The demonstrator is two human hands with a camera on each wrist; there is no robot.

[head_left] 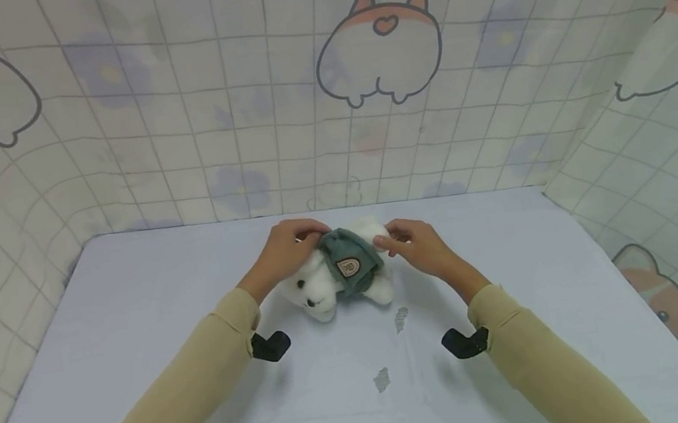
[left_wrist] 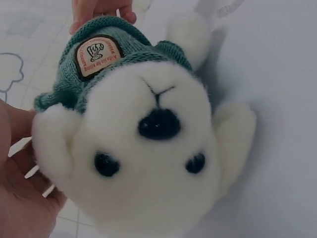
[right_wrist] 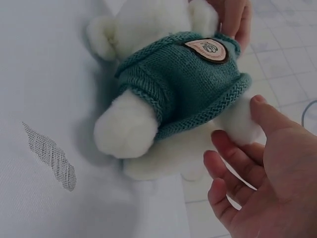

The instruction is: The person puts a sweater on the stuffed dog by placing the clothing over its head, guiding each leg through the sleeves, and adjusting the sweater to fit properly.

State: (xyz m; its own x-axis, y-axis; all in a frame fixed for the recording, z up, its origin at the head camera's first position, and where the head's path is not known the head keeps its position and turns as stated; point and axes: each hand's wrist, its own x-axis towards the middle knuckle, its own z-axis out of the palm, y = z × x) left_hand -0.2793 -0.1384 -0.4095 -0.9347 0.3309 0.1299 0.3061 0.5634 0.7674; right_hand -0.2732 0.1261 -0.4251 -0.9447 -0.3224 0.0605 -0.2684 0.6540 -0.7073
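A white plush bear [head_left: 318,286] in a green knitted sweater [head_left: 338,245] lies tilted on the white table, its head to the left. A pink badge [left_wrist: 99,53] with a dark rim shows on the sweater. My left hand [head_left: 288,251] holds the bear's upper side near the head; in the left wrist view its fingers are partly hidden behind the ear. At the other end, my right hand [head_left: 420,246] pinches a white paw [right_wrist: 240,121] between thumb and fingers. The bear's dark eyes and nose face the left wrist camera.
The white table [head_left: 203,406] spreads around the bear. Two grey patches [head_left: 382,379] mark its surface in front of the bear. Behind the far edge hangs a checked curtain [head_left: 254,106] with corgi and flower prints. Black wrist mounts [head_left: 466,343] stick out from both sleeves.
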